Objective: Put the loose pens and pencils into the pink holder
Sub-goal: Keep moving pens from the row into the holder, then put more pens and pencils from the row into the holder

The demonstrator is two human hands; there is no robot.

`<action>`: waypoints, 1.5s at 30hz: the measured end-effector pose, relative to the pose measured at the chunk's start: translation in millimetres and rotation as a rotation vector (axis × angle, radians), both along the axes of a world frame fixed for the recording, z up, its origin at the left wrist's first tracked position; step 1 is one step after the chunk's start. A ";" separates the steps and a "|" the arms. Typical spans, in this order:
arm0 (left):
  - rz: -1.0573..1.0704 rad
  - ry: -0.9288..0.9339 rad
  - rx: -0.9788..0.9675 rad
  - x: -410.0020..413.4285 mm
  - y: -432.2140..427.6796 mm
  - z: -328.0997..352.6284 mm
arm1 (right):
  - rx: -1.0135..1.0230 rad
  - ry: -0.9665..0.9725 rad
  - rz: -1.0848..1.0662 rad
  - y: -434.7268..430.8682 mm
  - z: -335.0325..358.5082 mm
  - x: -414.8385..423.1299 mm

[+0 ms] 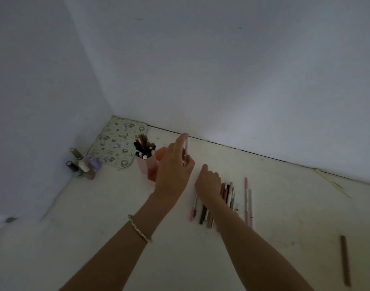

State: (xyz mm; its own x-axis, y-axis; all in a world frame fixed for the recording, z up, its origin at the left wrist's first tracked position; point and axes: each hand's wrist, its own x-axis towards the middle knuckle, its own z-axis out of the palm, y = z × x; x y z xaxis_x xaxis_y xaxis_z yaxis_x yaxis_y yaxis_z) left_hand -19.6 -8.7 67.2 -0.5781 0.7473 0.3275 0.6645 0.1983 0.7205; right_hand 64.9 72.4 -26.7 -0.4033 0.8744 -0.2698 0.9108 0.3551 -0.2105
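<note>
The pink holder stands on the white table with several pens upright in its left compartment. My left hand hovers just right of the holder and pinches a pale pink pen upright between thumb and fingers. My right hand rests fingers-down on a row of loose pens and pencils lying side by side; whether it grips one is hidden. Two pink pens lie to the right of that row, and a pink-capped pen lies on its left.
A brown pencil lies alone at the far right. A patterned pouch leans in the corner, with small bottles beside it on the left. A thin pale stick lies by the back wall. Walls close off the left and back.
</note>
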 end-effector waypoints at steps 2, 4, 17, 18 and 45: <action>0.001 -0.037 0.050 -2.1 -4.3 2.4 | -0.041 0.048 -0.055 -2.0 -4.5 -4.4; -0.003 -0.092 0.123 -6.1 -7.6 8.5 | -0.093 0.164 -0.106 -3.6 -7.0 -5.5; 0.276 0.147 0.180 -99.2 -23.1 -7.5 | 0.138 1.064 -0.207 31.9 116.3 -36.9; 0.284 0.245 0.100 -99.2 -26.4 -16.8 | 0.145 1.141 -0.197 28.1 123.8 -42.3; -0.035 0.102 -0.740 45.2 6.3 -101.8 | 0.183 0.845 -0.199 34.8 69.9 26.4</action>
